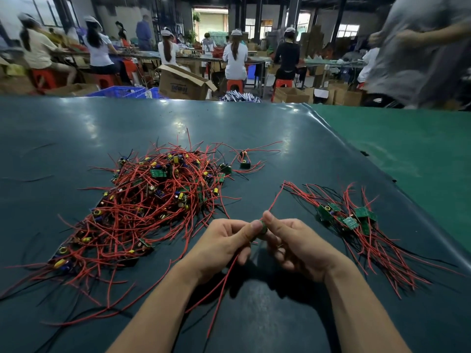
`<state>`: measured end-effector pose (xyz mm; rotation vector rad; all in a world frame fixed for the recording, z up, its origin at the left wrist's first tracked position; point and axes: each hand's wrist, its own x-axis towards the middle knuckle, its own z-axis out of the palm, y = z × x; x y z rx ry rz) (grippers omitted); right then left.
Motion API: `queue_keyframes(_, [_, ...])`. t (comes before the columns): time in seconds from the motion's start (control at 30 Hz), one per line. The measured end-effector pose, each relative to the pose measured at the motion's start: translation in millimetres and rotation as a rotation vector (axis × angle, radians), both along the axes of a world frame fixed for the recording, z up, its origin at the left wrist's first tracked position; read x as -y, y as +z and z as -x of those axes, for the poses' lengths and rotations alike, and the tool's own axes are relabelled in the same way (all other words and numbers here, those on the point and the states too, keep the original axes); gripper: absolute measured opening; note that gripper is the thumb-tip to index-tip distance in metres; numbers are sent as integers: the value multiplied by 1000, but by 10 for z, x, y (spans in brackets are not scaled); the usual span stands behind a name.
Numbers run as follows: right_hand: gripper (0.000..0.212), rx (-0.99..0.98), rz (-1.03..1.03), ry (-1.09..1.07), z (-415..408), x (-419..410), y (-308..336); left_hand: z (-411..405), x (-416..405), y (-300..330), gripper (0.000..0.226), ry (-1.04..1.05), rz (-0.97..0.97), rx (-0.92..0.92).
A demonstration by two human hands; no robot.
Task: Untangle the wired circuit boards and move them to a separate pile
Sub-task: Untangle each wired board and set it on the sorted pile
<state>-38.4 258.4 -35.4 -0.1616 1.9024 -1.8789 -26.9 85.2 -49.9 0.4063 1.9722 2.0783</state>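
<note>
**Above the dark mat, two hands share one board**

Between the piles, the left hand (224, 247) and right hand (295, 247) meet, both pinching a small green board (262, 226) held off the mat (267, 128). Its red wires (276, 197) run up past the fingers and down between the wrists. A tangled heap (153, 200) lies to the left; the sorted pile (356, 225) lies to the right, apart from it.

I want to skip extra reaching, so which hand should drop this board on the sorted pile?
Probably the right hand: it already pinches the board, and the sorted pile lies on its side.
</note>
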Motion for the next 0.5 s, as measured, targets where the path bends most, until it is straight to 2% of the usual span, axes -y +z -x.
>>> queue_keyframes(0.13, [40, -67, -91, 2, 4, -19, -10, 9, -5, -14, 34, 3, 11, 3])
queue_keyframes(0.37, [42, -54, -136, 35, -1, -7, -24, 26, 24, -10, 38, -72, 102, -13])
queue_keyframes(0.5, [43, -90, -110, -9, -25, 12, -15, 27, 83, 23, 41, -131, 35, 23])
